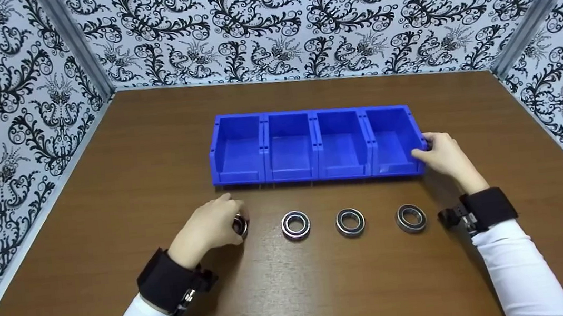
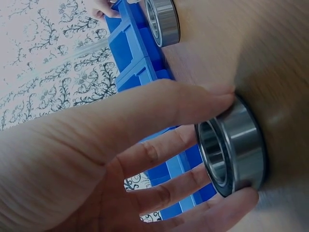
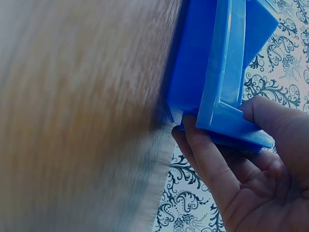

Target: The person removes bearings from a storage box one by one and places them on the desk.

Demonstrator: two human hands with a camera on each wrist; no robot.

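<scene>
My left hand (image 1: 210,223) pinches a steel ball bearing (image 2: 246,145) between thumb and fingers at the tabletop, left of the other bearings. In the left wrist view the bearing stands out clearly, with its dark seal and bright outer ring. My right hand (image 1: 446,158) grips the right side wall of a blue four-bay bin (image 1: 291,173), thumb inside the wall and fingers outside, as the right wrist view shows. The bin's bays hold nothing visible. Three more bearings lie flat in a row before it: one left (image 1: 296,234), one middle (image 1: 351,232), one right (image 1: 412,228).
The brown wooden table (image 1: 307,293) carries everything. Patterned panels (image 1: 267,32) with black scrolls stand behind and at both sides, joined by grey corner posts (image 1: 75,43). Both wrists wear black straps (image 1: 490,208) with small devices.
</scene>
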